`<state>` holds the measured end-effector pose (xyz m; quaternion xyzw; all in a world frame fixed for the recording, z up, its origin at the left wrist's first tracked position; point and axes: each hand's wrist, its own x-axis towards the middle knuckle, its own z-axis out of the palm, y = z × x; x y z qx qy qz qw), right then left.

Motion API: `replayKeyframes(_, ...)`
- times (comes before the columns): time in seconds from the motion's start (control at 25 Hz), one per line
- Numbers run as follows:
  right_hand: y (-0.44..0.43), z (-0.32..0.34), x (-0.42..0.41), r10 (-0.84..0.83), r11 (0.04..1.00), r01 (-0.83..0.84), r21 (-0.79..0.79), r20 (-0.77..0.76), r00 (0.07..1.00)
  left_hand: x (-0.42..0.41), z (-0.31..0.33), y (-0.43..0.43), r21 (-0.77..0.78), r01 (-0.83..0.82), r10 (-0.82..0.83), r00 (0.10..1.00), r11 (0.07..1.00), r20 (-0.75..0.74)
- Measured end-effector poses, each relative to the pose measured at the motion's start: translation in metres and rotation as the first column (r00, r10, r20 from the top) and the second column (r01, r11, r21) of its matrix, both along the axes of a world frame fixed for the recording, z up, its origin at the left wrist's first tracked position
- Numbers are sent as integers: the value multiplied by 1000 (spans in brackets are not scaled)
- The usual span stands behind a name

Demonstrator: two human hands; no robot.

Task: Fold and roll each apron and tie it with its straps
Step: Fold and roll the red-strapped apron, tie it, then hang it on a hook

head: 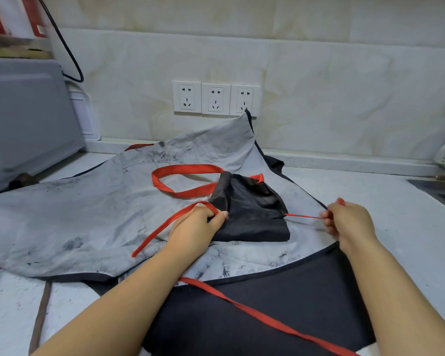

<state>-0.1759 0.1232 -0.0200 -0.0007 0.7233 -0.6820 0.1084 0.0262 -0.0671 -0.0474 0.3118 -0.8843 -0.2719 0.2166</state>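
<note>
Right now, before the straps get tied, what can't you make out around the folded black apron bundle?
Head view only:
- Left hand covers the folded black apron bundle's left edge, so how the red strap attaches is hidden.
- Right hand is motion-blurred; its grip on the taut red strap is unclear.
- Long red strap runs off the bottom edge.

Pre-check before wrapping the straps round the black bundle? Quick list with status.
1. Folded bundle compact on the spread grey apron: ok.
2. Left hand pins bundle and grips left strap: ok.
3. Right hand pinches right strap, taut: ok.
4. Neck loop tucked in: not ok, lies loose.
5. Left strap free end clear: ok.
6. Bundle rolled tight inside: cannot tell.
</note>
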Motion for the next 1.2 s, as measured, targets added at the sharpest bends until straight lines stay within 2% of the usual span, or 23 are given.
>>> replayKeyframes(0.04, 6, -3, -4, -70, 996, 72, -56, 32, 997, 0, -1, 0, -5, 0, 0, 1000, 1000, -6)
replayKeyframes(0.08, 9, -2, -5, -163, 985, 163, -57, -5, 987, 0, -1, 0, -9, -3, 3, 1000, 1000, -8)
replayKeyframes(0.12, 10, 1, -2, -259, 965, 261, -6, -133, 957, 0, -1, 0, -16, -5, 5, 1000, 1000, -9)
replayKeyframes(0.16, 8, 6, 7, -293, 946, 321, 38, -323, 900, 0, -1, 0, -23, -8, 8, 1000, 1000, -5)
replayKeyframes(0.2, 3, 13, 22, -225, 951, 303, 59, -541, 811, 0, 0, 0, -29, -10, 10, 1000, 1000, -5)
replayKeyframes(0.24, -5, 17, 37, -49, 970, 204, 134, -713, 699, 0, 0, -1, -29, -12, 12, 1000, 999, -10)
replayKeyframes(0.28, -15, 17, 47, 179, 957, 88, 277, -799, 574, 0, 0, -1, -26, -12, 11, 1000, 1000, -20)
replayKeyframes(0.32, -23, 18, 60, 370, 906, 7, 423, -801, 471, 0, -1, -1, -23, -8, 8, 1000, 1000, -27)
replayKeyframes(0.36, -25, 16, 65, 467, 867, -32, 498, -787, 404, 1, -1, -1, -20, -4, 3, 999, 1000, -35)
replayKeyframes(0.4, -25, 16, 65, 446, 881, -22, 472, -815, 370, 1, -1, -1, -15, 0, -1, 999, 1000, -39)
replayKeyframes(0.48, -15, 28, 64, 125, 983, 88, 159, -941, 313, 1, 0, -1, -5, 3, -3, 999, 1000, -41)
replayKeyframes(0.52, -9, 33, 66, -38, 995, 102, -7, -951, 306, 1, 0, -1, -3, 1, -1, 999, 1000, -37)
replayKeyframes(0.56, -7, 36, 70, -79, 996, 53, -65, -940, 332, 1, 0, -1, -5, -3, 3, 999, 1000, -33)
replayKeyframes(0.6, -9, 37, 76, 4, 998, -57, -19, -926, 376, 1, 0, -1, -8, -7, 7, 1000, 1000, -29)
replayKeyframes(0.64, -15, 34, 82, 176, 976, -196, 99, -884, 433, 0, 0, -1, -10, -9, 9, 1000, 1000, -25)
replayKeyframes(0.72, -29, 18, 82, 545, 837, -381, 392, -665, 511, 1, 0, -1, -6, -3, 3, 1000, 1000, -28)
replayKeyframes(0.8, -32, 9, 73, 726, 680, -450, 579, -443, 527, 2, 1, 0, 6, -1, 1, 1000, 1000, -29)
replayKeyframes(0.96, -15, 8, 57, 846, 516, -641, 568, -223, 484, 4, 5, 1, 33, -29, 29, 1000, 999, 8)
replayKeyframes(1.04, -14, 8, 56, 876, 457, -658, 598, -178, 448, 5, 7, 1, 91, -64, 61, 998, 994, 33)
replayKeyframes(1.12, -18, 5, 53, 859, 491, -586, 645, -247, 449, 6, 12, 0, 189, -82, 89, 996, 978, -25)
replayKeyframes(1.2, -21, 3, 52, 835, 535, -560, 633, -298, 462, 8, 12, -8, 201, -69, 101, 983, 977, -155)
